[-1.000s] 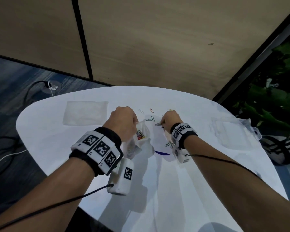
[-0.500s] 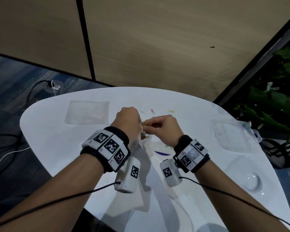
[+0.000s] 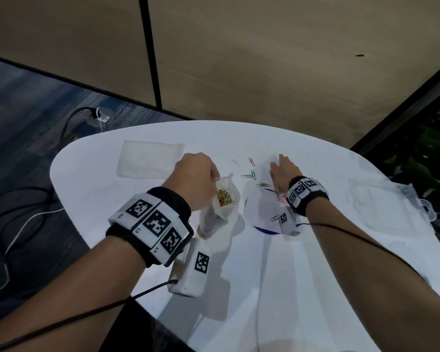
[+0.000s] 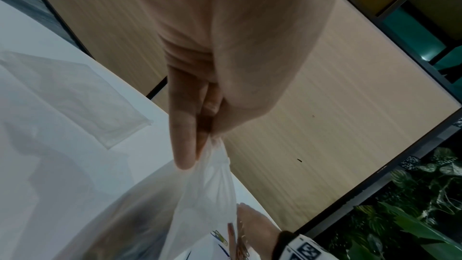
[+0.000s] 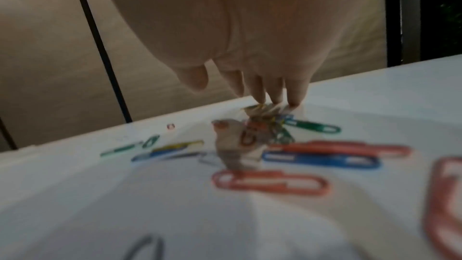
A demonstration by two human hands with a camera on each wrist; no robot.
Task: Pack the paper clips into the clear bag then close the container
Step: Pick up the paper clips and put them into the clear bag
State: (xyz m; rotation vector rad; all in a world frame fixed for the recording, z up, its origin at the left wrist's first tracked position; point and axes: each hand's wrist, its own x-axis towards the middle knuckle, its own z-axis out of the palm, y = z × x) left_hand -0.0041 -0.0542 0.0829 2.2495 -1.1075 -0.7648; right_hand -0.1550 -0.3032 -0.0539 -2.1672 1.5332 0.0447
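Two fingers and thumb of the left hand (image 3: pixel 196 177) pinch the bag (image 3: pixel 224 199) by its rim; it hangs open, thin and cloudy, with yellow and red clips bunched inside. At its 3 o'clock the right hand (image 3: pixel 283 171), fingers straight, touches loose clips (image 3: pixel 250 174) on the table (image 3: pixel 302 275).

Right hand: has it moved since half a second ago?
Yes. The right hand has left the clear bag mouth, going right to the loose paper clips.
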